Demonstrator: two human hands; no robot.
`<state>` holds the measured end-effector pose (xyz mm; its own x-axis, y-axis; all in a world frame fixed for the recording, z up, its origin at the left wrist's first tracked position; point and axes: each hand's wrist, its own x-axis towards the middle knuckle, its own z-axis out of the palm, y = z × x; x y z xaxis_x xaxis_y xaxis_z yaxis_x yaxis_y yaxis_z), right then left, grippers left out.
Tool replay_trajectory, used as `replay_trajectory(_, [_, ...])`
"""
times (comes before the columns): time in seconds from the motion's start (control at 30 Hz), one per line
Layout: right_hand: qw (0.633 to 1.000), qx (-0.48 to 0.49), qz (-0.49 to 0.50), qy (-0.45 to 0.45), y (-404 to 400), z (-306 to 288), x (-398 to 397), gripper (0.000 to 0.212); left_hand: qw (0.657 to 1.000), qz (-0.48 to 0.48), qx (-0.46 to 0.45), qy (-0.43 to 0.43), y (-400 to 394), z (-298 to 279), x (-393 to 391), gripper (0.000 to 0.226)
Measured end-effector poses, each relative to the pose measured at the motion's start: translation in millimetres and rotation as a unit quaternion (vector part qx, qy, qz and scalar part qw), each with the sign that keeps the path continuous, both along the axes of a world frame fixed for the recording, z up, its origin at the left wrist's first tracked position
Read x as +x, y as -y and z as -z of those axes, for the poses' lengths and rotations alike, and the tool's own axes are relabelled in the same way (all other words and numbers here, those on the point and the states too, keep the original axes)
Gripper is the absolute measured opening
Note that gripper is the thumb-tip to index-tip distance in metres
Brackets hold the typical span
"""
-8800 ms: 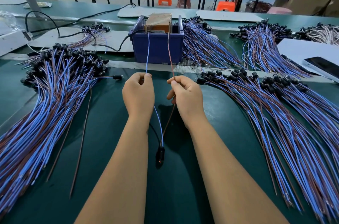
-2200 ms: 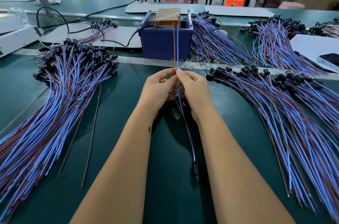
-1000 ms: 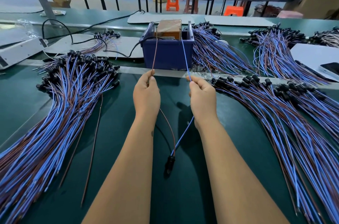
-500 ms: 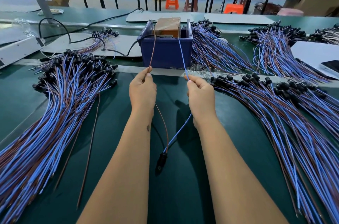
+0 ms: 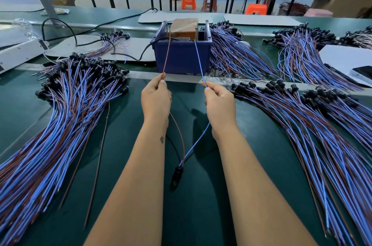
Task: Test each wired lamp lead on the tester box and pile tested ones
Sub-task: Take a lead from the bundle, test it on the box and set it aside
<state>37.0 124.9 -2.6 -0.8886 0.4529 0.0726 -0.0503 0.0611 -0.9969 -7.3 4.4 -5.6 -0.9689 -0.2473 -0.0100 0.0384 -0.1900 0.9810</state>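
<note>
Two heaps of leads flank us; one pile (image 5: 60, 117) lies toward the table's (image 5: 193, 215) left edge; our left hand (image 5: 156, 98) pinches the brown wire (image 5: 166, 54), our right hand (image 5: 220, 102) the blue wire (image 5: 199, 60), held apart, both running up into the blue box (image 5: 182, 56); the lamp socket (image 5: 178, 173) dangles between our forearms; the other pile (image 5: 314, 125) spreads toward the right edge.

Bare forearms, no sleeves — small dark mark (image 5: 162, 139) on left forearm

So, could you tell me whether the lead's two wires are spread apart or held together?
Spread: left hand pinches the brown wire, right hand the blue wire.
</note>
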Motion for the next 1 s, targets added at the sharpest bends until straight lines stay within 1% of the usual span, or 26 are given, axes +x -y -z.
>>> replay_trajectory(0.6, [1.000, 0.002, 0.003, 0.000, -1.7, 1.2, -4.4, 0.033, 1.000, -0.002, -0.006, 0.002, -0.3, 0.9, -1.1, 0.031])
replay_trajectory(1.0, [1.000, 0.018, -0.003, -0.001, -1.1, -0.4, -3.6, 0.028, 1.000, -0.002, -0.007, 0.006, 0.8, 0.5, -0.4, 0.031])
